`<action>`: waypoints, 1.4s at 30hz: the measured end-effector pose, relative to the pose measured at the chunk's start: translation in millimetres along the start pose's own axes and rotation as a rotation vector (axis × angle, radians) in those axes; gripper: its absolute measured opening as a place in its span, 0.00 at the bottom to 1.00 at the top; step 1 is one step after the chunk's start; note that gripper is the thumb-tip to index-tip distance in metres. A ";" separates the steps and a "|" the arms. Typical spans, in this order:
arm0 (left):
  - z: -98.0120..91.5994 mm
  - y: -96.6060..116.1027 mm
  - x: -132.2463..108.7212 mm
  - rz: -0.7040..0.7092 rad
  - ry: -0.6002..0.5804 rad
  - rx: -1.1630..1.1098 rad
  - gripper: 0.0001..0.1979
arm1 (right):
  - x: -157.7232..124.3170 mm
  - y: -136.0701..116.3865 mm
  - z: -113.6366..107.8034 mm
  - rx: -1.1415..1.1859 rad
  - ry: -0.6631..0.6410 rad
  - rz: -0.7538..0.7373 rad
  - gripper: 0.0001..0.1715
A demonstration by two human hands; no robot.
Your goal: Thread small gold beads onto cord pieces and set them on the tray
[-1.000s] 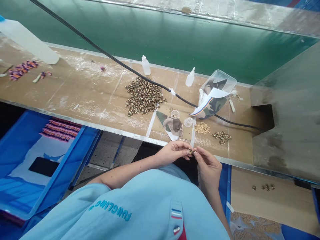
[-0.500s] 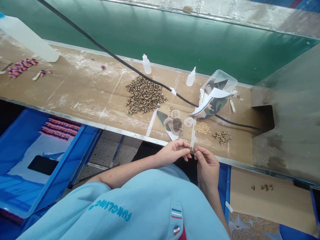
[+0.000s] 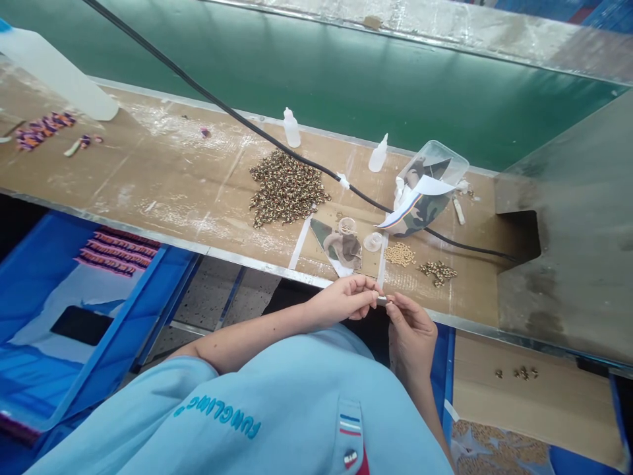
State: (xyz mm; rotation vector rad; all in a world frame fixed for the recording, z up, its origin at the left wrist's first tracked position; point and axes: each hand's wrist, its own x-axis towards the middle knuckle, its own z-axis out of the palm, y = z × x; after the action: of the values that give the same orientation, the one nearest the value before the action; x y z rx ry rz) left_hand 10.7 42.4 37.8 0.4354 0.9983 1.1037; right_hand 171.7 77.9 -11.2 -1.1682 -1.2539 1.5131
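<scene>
The small piece (image 3: 382,300) between my fingertips is short, pale and hard-looking, too tiny to read its shape further. It sits nearer to me than the big heap (image 3: 287,188), to its right, just off the near edge of the bench (image 3: 173,178).

The big heap is a loose, knobbly mound of brown-and-tan patterned bits on the scuffed, dust-streaked wooden bench. Right of the heap and nearer me lie a limp camouflage cloth scrap (image 3: 339,247), a small clear cup (image 3: 347,225) and a round clear lid (image 3: 372,241). Further right of the heap are a flat patch of smooth tan beads (image 3: 399,253) and a smaller patterned cluster (image 3: 438,270). A glossy black cable (image 3: 247,128) runs slantwise just behind the heap. Behind it stands a white dropper bottle (image 3: 291,127). A second dropper bottle (image 3: 378,153) stands to the heap's right, beside a tipped clear plastic tub (image 3: 430,178) stuffed with camouflage fabric. Nothing covers the piece but my own fingertips.

My left hand (image 3: 346,300) comes in from the heap's side, wrist bent, thumb and forefinger pinched tight on the piece. My right hand (image 3: 413,330) rises from below, fingers curled, its tips pinched onto the same piece, so both hands meet there.
</scene>
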 end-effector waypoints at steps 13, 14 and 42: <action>4.7 -4.2 5.7 -0.054 0.116 0.100 0.16 | -1.1 -10.0 -3.6 -0.634 -0.034 -0.584 0.17; 5.0 -4.3 5.5 -0.032 0.127 0.116 0.15 | -0.1 -10.3 -3.9 -0.670 -0.048 -0.623 0.18; -2.4 -14.7 4.6 0.374 0.201 0.827 0.09 | 7.1 -28.1 -1.3 -0.749 -0.193 -0.661 0.05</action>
State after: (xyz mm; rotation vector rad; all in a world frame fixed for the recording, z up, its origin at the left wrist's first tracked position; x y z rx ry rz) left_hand 17.0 39.9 23.8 1.2328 1.5872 1.0333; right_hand 172.3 89.4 15.4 -0.8883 -2.1787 0.6737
